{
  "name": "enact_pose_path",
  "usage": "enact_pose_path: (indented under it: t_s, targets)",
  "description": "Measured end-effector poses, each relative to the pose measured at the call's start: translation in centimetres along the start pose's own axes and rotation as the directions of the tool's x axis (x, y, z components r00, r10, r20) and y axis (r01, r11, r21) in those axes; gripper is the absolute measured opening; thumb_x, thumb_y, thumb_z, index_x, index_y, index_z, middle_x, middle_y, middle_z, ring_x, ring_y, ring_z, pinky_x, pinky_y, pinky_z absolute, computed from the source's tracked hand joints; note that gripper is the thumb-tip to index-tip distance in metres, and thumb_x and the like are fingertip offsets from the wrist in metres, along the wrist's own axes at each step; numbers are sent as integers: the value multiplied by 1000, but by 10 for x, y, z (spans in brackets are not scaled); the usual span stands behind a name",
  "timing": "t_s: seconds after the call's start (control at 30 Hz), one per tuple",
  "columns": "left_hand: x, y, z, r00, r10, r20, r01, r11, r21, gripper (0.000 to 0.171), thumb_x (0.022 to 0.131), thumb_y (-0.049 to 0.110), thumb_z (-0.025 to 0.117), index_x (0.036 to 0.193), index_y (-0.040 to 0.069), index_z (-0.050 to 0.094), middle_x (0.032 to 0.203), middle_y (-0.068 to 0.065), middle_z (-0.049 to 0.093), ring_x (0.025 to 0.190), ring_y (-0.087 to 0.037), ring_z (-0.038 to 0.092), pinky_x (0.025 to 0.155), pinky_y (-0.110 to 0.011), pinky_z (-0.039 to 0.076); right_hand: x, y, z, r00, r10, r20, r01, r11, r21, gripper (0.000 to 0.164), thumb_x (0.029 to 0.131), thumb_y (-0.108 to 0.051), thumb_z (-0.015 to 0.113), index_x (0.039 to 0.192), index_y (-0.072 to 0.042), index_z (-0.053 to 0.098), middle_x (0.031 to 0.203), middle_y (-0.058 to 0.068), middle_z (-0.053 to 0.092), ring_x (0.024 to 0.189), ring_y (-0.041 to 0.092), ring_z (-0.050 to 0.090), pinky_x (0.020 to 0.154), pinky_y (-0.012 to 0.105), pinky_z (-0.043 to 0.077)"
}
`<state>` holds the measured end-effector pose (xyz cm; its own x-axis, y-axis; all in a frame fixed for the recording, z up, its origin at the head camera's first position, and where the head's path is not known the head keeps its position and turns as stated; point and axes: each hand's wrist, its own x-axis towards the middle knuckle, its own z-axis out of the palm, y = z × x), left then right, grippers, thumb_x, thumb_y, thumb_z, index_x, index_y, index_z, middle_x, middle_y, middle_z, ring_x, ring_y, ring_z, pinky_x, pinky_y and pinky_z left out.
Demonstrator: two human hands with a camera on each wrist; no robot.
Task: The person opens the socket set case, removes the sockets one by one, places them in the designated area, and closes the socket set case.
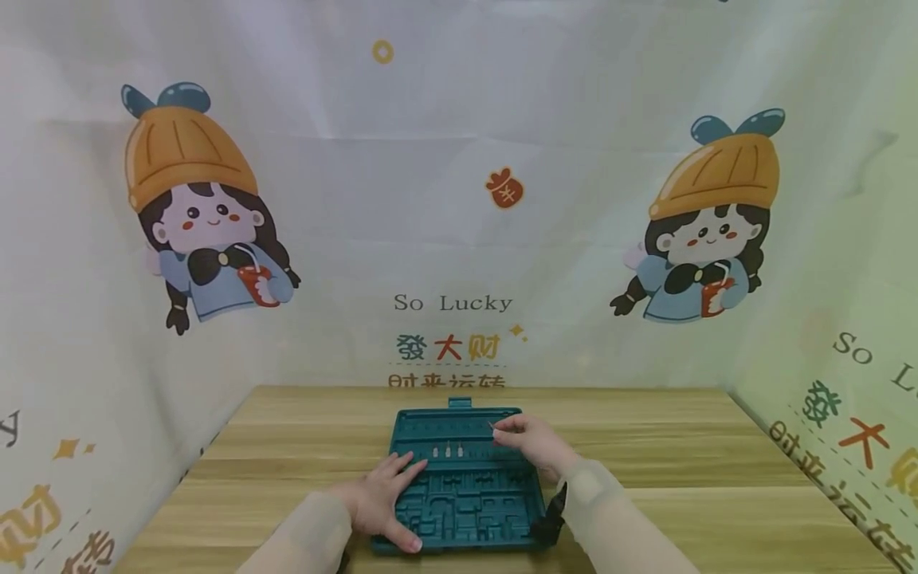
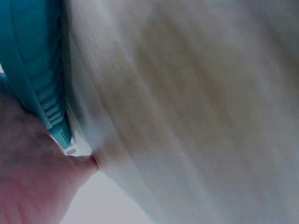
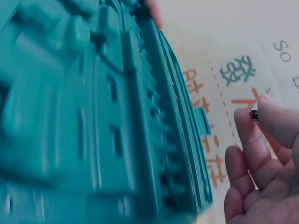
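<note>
An open teal tool case [image 1: 473,548] with moulded compartments lies on the table. Three small pale bits [image 1: 448,450], thin tips upward, stand in its slotted row. In the head view my left hand [image 1: 380,494] is spread over the case's left edge, fingers straight; the left wrist view shows part of that hand [image 2: 37,172] beside the case's side wall [image 2: 35,70]. Above the case's upper right part, my right hand [image 1: 534,441] pinches a small slim bit [image 3: 254,115] between thumb and forefinger. Its dark end shows in the right wrist view; the fingers hide the rest.
The wooden table [image 1: 681,446] extends on both sides of the case. A printed cloth [image 1: 459,239] hangs behind it and along the sides. A latch tab [image 1: 460,402] sticks out from the case's far edge. Something black [image 1: 551,518] sits under the right wrist.
</note>
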<state>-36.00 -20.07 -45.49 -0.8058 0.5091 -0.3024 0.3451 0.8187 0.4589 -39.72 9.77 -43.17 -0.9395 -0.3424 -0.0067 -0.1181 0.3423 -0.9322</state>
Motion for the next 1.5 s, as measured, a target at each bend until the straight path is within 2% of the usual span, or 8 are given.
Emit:
enact_pose_path:
  t_s: [0.13,0.37,0.6,0.87,1.0,1.17,1.5]
  targets:
    - [0,1,1,1000,-5,-1,5,1000,3,111,68,69,72,155,26,20,159,-8,14,145,-37,7,106,-65,20,-6,8,-13,999,-5,-45,6,1000,28,32,95,-22,63,118,0,65,117,9,63,119,36,50,100,59,34]
    - [2,-3,4,1000,2,-12,-2,1000,-2,111,67,71,72,155,27,20,159,-8,14,145,-37,6,106,-65,19,-23,18,-38,994,-12,-107,16,999,35,25,92,-19,67,106,2,65,104,8,65,101,24,58,91,51,43]
    - [3,-4,3,1000,9,-12,-9,1000,0,111,67,70,72,155,28,19,160,-7,12,145,-36,5,106,-65,19,-43,26,-60,989,24,-147,-24,1000,6,24,92,-21,67,101,1,66,100,10,66,97,29,61,87,48,47]
    - [2,-2,2,1000,20,2,-20,1000,-10,111,70,67,73,155,24,18,160,-9,10,145,-37,4,106,-65,19,-64,37,-75,979,87,-186,-98,994,-48,22,90,-20,70,98,-1,68,100,5,66,96,20,59,86,46,45]
    - [4,-4,2,1000,20,1,-20,1000,-4,111,70,67,73,155,24,18,160,-9,11,145,-38,4,106,-66,19,-74,44,-80,982,75,-176,-94,991,-100,22,89,-20,71,98,0,68,101,4,66,96,19,59,85,44,46]
    - [6,-5,3,1000,20,-4,-20,1000,13,111,70,68,72,156,23,18,160,-10,11,145,-38,4,105,-66,19,-91,53,-85,986,64,-153,-88,983,-159,21,84,-19,75,94,-2,69,95,4,66,89,18,56,78,36,46]
    - [5,-3,2,1000,13,-8,-13,1000,16,112,69,68,72,156,23,18,160,-10,10,145,-38,4,104,-68,19,-107,65,-84,997,40,-58,-49,987,-152,19,83,-15,75,91,2,69,88,2,65,81,17,52,70,32,43]
